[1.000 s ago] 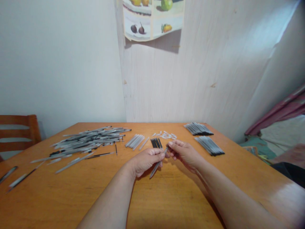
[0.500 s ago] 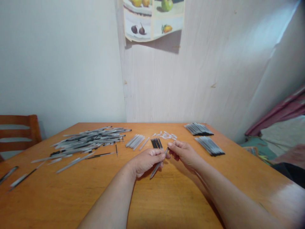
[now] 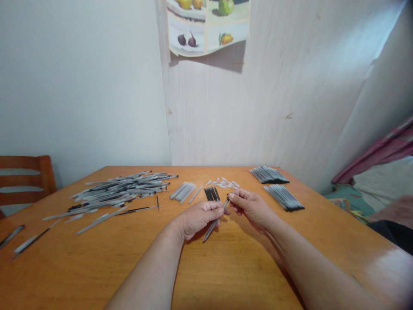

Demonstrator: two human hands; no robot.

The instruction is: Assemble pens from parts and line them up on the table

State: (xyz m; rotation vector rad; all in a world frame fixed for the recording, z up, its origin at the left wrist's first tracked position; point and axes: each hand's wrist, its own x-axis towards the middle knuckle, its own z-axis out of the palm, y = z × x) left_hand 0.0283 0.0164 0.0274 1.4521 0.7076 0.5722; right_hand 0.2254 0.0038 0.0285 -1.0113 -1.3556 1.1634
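Note:
Near the middle of the table, my left hand (image 3: 201, 218) grips a grey pen (image 3: 210, 230) between thumb and fingers, its pointed end slanting down to the left. My right hand (image 3: 247, 204) pinches the dark upper end of the same pen. Just behind my hands lies a row of black refills (image 3: 211, 193). Small white pieces (image 3: 226, 184) are scattered beyond them. To the left of the refills are several translucent pen barrels (image 3: 183, 192) side by side.
A large pile of pens and parts (image 3: 122, 189) covers the table's left side, with loose pens (image 3: 30, 243) nearer me. Two bundles of pens, one behind (image 3: 268, 175) and one in front (image 3: 284, 197), lie at right. A chair (image 3: 26, 178) stands left; a wall rises behind the table.
My right hand has shifted very slightly at the pen's upper end. My left hand and the pen look unmoved.

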